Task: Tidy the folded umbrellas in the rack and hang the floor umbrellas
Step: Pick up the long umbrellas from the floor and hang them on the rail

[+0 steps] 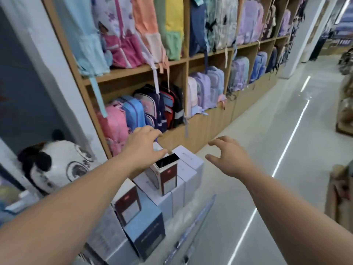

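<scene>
A long pale-blue umbrella [193, 228] lies on the shiny floor beside a stack of boxes, its tip pointing away from me. My left hand [144, 144] reaches over the boxes with fingers spread, the fingertips just above a small open-topped white and dark-red box [166, 173]; it holds nothing. My right hand [229, 157] hovers in the air to the right of the boxes, fingers loosely curved and empty. No umbrella rack shows in this view.
White and dark boxes [145, 226] are stacked on the floor against a wooden shelf unit [208, 123] full of backpacks. A panda plush [57, 163] sits at the left. The aisle floor [267, 140] runs off to the right, with goods along its right edge.
</scene>
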`<action>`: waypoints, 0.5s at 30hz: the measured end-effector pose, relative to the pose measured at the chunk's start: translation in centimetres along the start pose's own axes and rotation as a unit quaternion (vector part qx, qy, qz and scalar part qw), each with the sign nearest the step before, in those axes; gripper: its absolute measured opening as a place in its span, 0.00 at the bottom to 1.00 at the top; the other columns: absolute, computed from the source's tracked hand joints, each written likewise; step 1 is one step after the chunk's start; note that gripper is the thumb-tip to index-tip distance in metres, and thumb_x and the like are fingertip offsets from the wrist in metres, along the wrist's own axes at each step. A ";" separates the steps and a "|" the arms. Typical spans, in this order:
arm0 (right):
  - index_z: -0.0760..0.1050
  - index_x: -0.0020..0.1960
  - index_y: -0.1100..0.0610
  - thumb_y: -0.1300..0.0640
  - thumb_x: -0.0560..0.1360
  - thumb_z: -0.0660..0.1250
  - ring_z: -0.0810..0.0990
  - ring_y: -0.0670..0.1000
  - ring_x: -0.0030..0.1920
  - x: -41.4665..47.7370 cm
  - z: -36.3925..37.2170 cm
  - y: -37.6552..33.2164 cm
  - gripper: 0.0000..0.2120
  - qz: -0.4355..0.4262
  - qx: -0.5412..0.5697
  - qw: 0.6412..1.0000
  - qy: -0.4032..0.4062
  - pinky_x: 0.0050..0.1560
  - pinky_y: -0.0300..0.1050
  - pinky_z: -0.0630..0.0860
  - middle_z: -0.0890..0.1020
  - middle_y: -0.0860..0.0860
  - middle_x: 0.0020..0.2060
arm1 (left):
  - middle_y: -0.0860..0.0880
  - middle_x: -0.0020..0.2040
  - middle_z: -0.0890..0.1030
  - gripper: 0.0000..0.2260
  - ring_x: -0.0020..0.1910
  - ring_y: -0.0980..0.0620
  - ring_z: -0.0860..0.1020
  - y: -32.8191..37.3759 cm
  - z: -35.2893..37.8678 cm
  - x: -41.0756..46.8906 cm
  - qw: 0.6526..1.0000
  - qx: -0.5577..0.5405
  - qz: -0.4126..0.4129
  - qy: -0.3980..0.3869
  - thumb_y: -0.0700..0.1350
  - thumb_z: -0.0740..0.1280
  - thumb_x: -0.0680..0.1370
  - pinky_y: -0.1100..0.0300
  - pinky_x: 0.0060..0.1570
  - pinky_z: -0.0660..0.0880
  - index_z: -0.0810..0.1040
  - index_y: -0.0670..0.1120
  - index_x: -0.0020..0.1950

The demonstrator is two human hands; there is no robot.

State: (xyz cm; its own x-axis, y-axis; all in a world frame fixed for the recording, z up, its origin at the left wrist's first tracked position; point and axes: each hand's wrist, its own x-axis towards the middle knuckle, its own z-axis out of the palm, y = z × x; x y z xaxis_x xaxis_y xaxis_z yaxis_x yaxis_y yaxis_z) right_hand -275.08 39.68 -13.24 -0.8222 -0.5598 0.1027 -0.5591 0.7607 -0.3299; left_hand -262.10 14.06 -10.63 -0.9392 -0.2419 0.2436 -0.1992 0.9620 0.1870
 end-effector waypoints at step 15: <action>0.71 0.71 0.44 0.39 0.77 0.66 0.69 0.55 0.70 5.5 14.9 15.7 0.24 0.109 -0.031 0.977 -0.179 0.68 0.53 0.69 0.71 0.48 0.70 | 0.49 0.69 0.72 0.28 0.67 0.44 0.70 2.0 26.4 6.6 0.964 -0.081 -0.052 -0.248 0.62 0.69 0.75 0.51 0.62 0.70 0.71 0.52 0.72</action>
State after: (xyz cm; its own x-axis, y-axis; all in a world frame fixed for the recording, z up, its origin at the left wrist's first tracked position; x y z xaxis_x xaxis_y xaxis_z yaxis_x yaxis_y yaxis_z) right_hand -286.76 43.62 -31.87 -0.8386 -0.4527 -0.3029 -0.3890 0.8870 -0.2488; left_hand -276.07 17.75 -33.79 -0.9427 -0.2067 -0.2619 -0.2910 0.8933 0.3425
